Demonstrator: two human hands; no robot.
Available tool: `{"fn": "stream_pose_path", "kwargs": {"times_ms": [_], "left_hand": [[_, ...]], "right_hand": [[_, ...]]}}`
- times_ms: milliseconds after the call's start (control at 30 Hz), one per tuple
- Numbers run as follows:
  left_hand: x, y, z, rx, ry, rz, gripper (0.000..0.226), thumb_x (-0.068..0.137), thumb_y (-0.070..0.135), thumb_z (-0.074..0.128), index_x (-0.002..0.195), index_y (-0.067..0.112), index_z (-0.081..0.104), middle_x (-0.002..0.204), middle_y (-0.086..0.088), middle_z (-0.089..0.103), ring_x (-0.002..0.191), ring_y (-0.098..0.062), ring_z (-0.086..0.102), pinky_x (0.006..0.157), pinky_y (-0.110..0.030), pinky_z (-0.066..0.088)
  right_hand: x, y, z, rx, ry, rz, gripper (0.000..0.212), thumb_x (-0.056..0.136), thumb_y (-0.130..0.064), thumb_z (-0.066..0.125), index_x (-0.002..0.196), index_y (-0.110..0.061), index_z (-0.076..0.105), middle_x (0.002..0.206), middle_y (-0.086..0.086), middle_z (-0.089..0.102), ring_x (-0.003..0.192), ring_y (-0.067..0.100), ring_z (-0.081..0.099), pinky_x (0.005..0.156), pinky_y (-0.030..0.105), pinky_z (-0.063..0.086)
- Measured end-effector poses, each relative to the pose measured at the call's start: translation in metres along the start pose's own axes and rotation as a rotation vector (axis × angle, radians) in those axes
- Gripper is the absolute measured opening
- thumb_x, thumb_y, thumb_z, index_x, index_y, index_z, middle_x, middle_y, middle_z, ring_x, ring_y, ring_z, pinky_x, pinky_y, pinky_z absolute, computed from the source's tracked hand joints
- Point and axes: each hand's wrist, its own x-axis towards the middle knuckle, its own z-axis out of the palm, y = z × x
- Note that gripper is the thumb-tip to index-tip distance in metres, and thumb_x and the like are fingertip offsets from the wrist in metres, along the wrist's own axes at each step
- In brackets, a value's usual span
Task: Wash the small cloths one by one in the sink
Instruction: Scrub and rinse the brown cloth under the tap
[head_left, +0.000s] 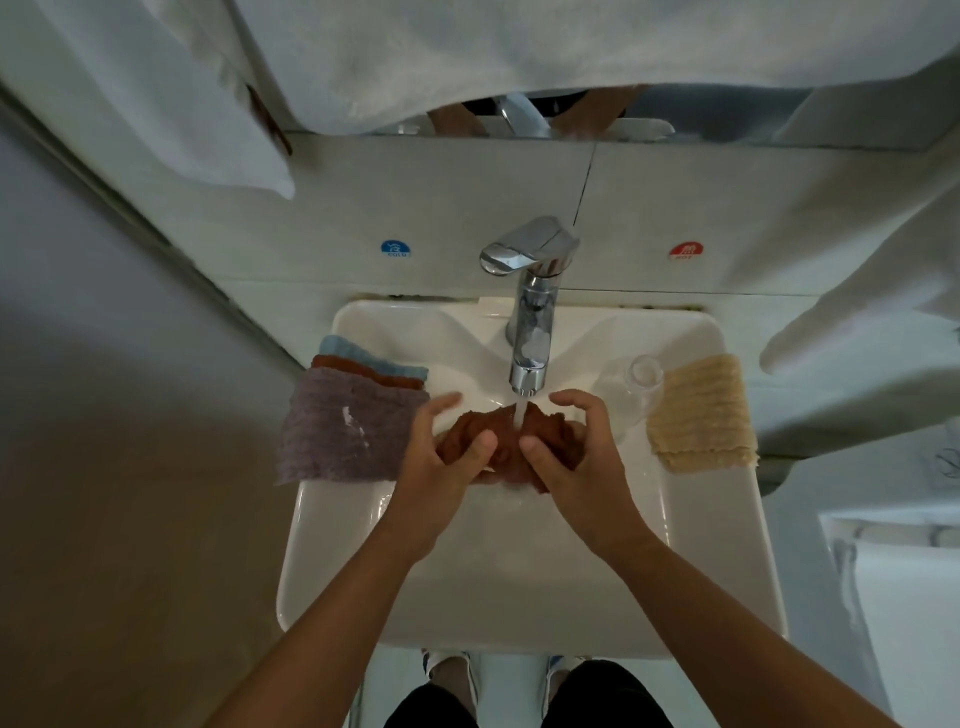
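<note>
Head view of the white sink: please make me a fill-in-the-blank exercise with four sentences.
1. Both hands hold the crumpled ____ cloth under the chrome tap.
2. The beige ribbed cloth lies on the sink's ____ rim.
3. On top of the pile on the left rim lies the ____ cloth.
4. Water from the tap is ____.

Missing words: brown; right; purple; running

Both bare forearms reach fwd from bottom of frame, converging. Left hand (441, 457) and right hand (576, 457) sit side by side, palms down, thumbs nearly meeting at centre. Each thumb presses down while fingers curl round a bunched wet cloth (506, 447), index fingers lifted above the grip.
</note>
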Motion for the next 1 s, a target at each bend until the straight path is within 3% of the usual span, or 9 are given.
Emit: {"fn": "stream_pose_path", "kwargs": {"times_ms": [100,167,233,367,467,567,700,833,1000], "left_hand": [[0.003,-0.005,0.003,0.039,0.061,0.047,0.03,0.093,0.031,0.073,0.12,0.036,0.06,0.088,0.002,0.074,0.072,-0.02,0.071,0.063,-0.033,0.059],[0.004,-0.01,0.009,0.021,0.104,0.008,0.019,0.089,0.039,0.07,0.106,0.031,0.066,0.093,-0.001,0.073,0.08,-0.022,0.071,0.068,-0.036,0.06],[0.004,-0.016,0.017,-0.043,0.094,-0.085,0.034,0.089,0.045,0.069,0.114,0.022,0.064,0.106,-0.01,0.072,0.094,-0.03,0.072,0.078,-0.046,0.062],[0.003,-0.023,0.032,-0.072,0.076,-0.143,0.046,0.094,0.056,0.058,0.112,0.013,0.058,0.101,-0.022,0.067,0.081,-0.03,0.071,0.063,-0.04,0.059],[0.013,-0.024,0.037,0.048,0.149,-0.122,0.04,0.103,0.053,0.048,0.095,0.014,0.051,0.085,-0.015,0.061,0.075,-0.018,0.066,0.06,-0.033,0.057],[0.03,-0.017,0.039,-0.027,0.286,-0.149,0.038,0.107,0.046,0.043,0.087,0.014,0.048,0.076,-0.005,0.055,0.075,-0.021,0.059,0.062,-0.04,0.052],[0.038,-0.012,0.041,-0.236,0.35,-0.22,0.032,0.105,0.047,0.048,0.092,0.019,0.057,0.081,-0.001,0.063,0.08,-0.022,0.065,0.074,-0.043,0.057],[0.03,-0.015,0.043,-0.235,0.214,-0.082,0.012,0.102,0.035,0.059,0.102,0.024,0.063,0.092,-0.006,0.064,0.083,-0.022,0.063,0.069,-0.04,0.054],[0.02,-0.018,0.038,-0.217,0.12,-0.131,0.02,0.101,0.027,0.055,0.113,0.014,0.064,0.104,-0.013,0.07,0.089,-0.027,0.068,0.076,-0.045,0.058]], "right_hand": [[0.005,0.002,0.0,-0.041,0.072,-0.075,0.029,0.089,-0.017,0.077,0.11,-0.027,0.061,0.09,-0.004,0.07,0.081,0.019,0.071,0.063,0.028,0.057],[0.007,0.005,0.004,-0.077,0.079,-0.081,0.015,0.092,-0.023,0.075,0.103,-0.024,0.065,0.089,-0.006,0.07,0.085,0.017,0.07,0.072,0.031,0.059],[0.008,0.008,0.012,-0.073,0.054,-0.025,0.007,0.099,-0.03,0.065,0.1,-0.024,0.061,0.084,-0.004,0.068,0.077,0.015,0.068,0.07,0.035,0.059],[0.01,0.014,0.03,-0.05,-0.015,0.029,0.016,0.104,-0.043,0.048,0.103,-0.027,0.046,0.073,-0.002,0.061,0.053,0.019,0.06,0.046,0.033,0.05],[0.013,0.021,0.03,-0.366,-0.063,-0.089,0.021,0.102,-0.053,0.037,0.099,-0.032,0.041,0.063,-0.01,0.059,0.052,0.008,0.06,0.049,0.024,0.046],[0.013,0.022,0.03,-0.466,-0.148,-0.175,0.032,0.103,-0.052,0.032,0.093,-0.026,0.049,0.071,-0.01,0.058,0.066,0.009,0.06,0.061,0.032,0.05],[0.013,0.018,0.038,-0.17,-0.104,-0.043,0.024,0.096,-0.029,0.049,0.087,-0.008,0.055,0.074,0.009,0.056,0.068,0.025,0.055,0.062,0.044,0.051],[0.018,0.014,0.03,0.206,0.163,0.212,0.011,0.087,-0.008,0.059,0.097,-0.009,0.055,0.08,0.013,0.062,0.063,0.023,0.058,0.052,0.033,0.048],[0.016,0.016,0.025,0.282,0.27,0.256,0.021,0.094,-0.022,0.07,0.109,-0.009,0.064,0.096,0.017,0.072,0.075,0.029,0.067,0.061,0.037,0.054]]}}
